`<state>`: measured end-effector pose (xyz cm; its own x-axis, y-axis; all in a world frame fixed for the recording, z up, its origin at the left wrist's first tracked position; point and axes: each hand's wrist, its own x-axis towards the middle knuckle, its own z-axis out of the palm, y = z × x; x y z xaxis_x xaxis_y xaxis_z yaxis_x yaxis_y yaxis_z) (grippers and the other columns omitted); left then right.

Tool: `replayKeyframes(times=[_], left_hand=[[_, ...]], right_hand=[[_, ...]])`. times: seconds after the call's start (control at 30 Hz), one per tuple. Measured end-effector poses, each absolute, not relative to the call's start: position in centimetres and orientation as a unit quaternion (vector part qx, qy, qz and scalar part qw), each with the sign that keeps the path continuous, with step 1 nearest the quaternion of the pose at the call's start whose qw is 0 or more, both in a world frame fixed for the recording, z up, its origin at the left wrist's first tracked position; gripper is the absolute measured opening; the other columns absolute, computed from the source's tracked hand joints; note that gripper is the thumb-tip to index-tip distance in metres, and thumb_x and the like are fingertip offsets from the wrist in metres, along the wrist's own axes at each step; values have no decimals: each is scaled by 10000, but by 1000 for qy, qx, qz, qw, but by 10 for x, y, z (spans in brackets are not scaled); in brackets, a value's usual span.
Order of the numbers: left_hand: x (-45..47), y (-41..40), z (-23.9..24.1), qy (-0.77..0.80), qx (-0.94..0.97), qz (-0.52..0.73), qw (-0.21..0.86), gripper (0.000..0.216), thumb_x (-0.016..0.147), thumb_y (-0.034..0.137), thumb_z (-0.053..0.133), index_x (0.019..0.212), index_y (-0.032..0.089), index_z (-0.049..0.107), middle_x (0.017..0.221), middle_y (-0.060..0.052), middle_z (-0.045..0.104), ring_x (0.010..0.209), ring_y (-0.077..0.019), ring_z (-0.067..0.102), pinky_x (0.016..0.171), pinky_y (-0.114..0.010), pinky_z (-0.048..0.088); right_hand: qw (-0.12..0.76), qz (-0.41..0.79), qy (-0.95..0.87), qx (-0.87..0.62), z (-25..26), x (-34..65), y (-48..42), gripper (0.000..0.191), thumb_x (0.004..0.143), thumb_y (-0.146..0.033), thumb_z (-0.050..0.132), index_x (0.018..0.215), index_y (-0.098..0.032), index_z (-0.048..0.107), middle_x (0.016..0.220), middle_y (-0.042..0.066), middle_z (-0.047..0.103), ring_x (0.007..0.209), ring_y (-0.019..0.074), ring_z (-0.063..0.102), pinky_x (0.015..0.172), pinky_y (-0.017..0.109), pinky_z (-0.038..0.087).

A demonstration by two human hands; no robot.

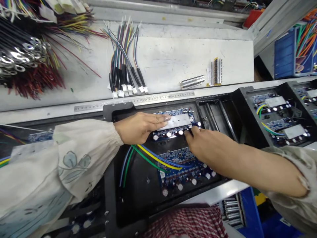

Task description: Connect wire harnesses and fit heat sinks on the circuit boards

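Note:
My left hand [142, 126] rests on a flat silver metal plate [177, 121], its fingers stretched out over the left end. The plate lies on the upper blue circuit board [162, 135] inside a black metal housing [138, 201]. At the board's lower right edge, the thumb and fingers of my right hand [201, 142] are bent together; anything between them is hidden. Below sits a second circuit board [177, 180] without a plate, partly covered by my right hand. Yellow, blue and green wires [158, 159] cross over it from the left.
Wire harnesses with white connectors [127, 76] lie on the white bench behind. Pin strips [215, 72] are at its right. Bundled ring-terminal cables [22, 56] fill the left. Another housing [250, 109] stands right. A blue bin [284, 54] holds wires; a lower bin [252, 208] holds metal parts.

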<state>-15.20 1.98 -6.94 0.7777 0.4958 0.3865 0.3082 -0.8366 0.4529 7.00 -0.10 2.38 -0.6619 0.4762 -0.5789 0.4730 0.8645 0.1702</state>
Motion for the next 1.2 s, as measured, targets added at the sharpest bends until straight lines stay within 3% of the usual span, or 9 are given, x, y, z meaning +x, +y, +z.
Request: replayKeyframes(times=[0.17,0.33,0.5,0.67,0.73,0.83,1.0,1.1,1.2], left_hand=[[-152,20,-69,220,922,254,193,671,746,-22,440,1364,238,411,1315,-73,516,1220,-168,501,1020,-326,467],[-152,20,-70,213,921,266,191,723,735,-36,447,1390,259,358,1332,-76,497,1223,-178,500,1012,-348,476],[-154,21,-70,212,924,255,190,751,732,-45,450,1405,267,329,1349,-82,482,1223,-178,501,1014,-342,474],[-155,22,-69,208,927,239,203,773,733,-50,449,1420,265,287,1358,-93,467,1239,-183,486,1029,-347,461],[-155,22,-68,211,927,232,205,781,736,-50,455,1424,274,276,1363,-89,458,1243,-182,482,1035,-347,458],[-154,22,-67,214,926,233,209,787,739,-50,463,1423,293,277,1370,-72,451,1248,-177,477,1045,-342,451],[-154,22,-68,209,918,257,218,765,733,-36,479,1406,293,327,1364,-53,471,1235,-178,492,1041,-332,453],[-154,23,-70,203,919,265,212,739,733,-33,478,1399,262,351,1357,-71,481,1232,-186,495,1033,-340,457],[-154,24,-70,200,921,262,208,738,732,-36,473,1401,252,348,1355,-82,480,1230,-189,497,1025,-347,463]], right_hand=[[281,-136,894,321,20,88,13,344,735,-56,514,1063,-84,613,815,128,673,664,218,644,543,288,438],[104,-280,857,419,1,106,2,368,866,-146,427,1209,-88,548,878,117,695,760,190,657,646,281,469],[-43,-537,678,500,-9,122,-14,408,921,-325,434,1259,-120,533,678,30,689,604,143,655,586,258,510],[-134,-681,572,438,-13,142,-27,438,904,-292,502,1313,-142,460,990,95,709,917,165,678,804,310,550],[-174,-641,610,432,-15,147,-34,443,848,-225,592,1273,-172,477,988,72,713,917,156,679,807,289,552],[-237,-455,737,442,-18,148,-42,282,817,-122,601,1088,-198,592,878,28,727,781,135,690,721,249,554],[-239,-180,888,348,-14,148,-43,225,854,-121,535,1032,-169,666,797,49,677,667,128,643,577,242,508],[-239,-115,891,369,-9,147,-44,203,841,-109,562,1001,-152,680,920,87,668,781,133,654,651,224,530],[-230,-153,889,364,-8,145,-45,250,825,-38,549,1057,-89,628,1052,145,659,972,161,643,800,237,543]])
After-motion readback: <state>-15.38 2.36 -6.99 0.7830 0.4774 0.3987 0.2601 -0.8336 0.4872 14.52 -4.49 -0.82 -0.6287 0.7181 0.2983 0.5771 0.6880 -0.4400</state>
